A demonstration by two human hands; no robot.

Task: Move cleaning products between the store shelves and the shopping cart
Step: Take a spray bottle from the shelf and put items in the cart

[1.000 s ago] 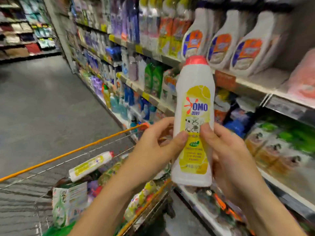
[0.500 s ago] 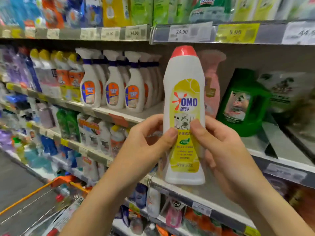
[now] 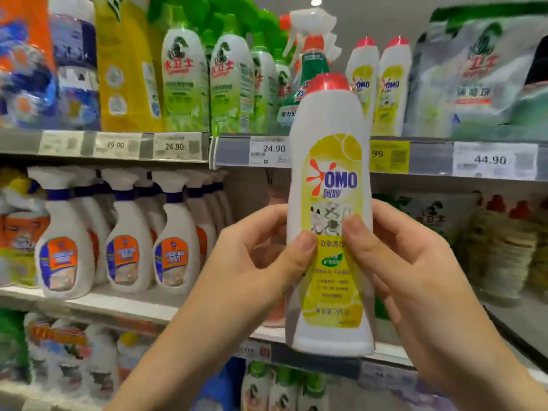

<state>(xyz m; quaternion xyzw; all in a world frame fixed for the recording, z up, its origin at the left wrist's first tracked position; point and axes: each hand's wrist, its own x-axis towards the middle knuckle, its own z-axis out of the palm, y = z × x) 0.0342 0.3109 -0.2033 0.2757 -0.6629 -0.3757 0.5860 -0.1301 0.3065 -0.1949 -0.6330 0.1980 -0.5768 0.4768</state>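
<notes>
I have the white OMO cleaner bottle [image 3: 330, 203], with a red cap [image 3: 327, 83] and a yellow lemon label, upright in the air before the shelves. The grip of the left hand [image 3: 252, 268] and the right hand [image 3: 409, 274] is wrapped round its lower half, thumbs side by side on the label. Behind its top, two matching OMO bottles [image 3: 391, 90] stand on the upper shelf [image 3: 231, 149], whose price tags read "24.90" [image 3: 274, 148] and "44.90" [image 3: 490, 159]; lower left stands a row of white spray bottles [image 3: 124, 232].

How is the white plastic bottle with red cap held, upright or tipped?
Upright. The white plastic bottle has its red cap on top; left hand and right hand grip it.
</notes>
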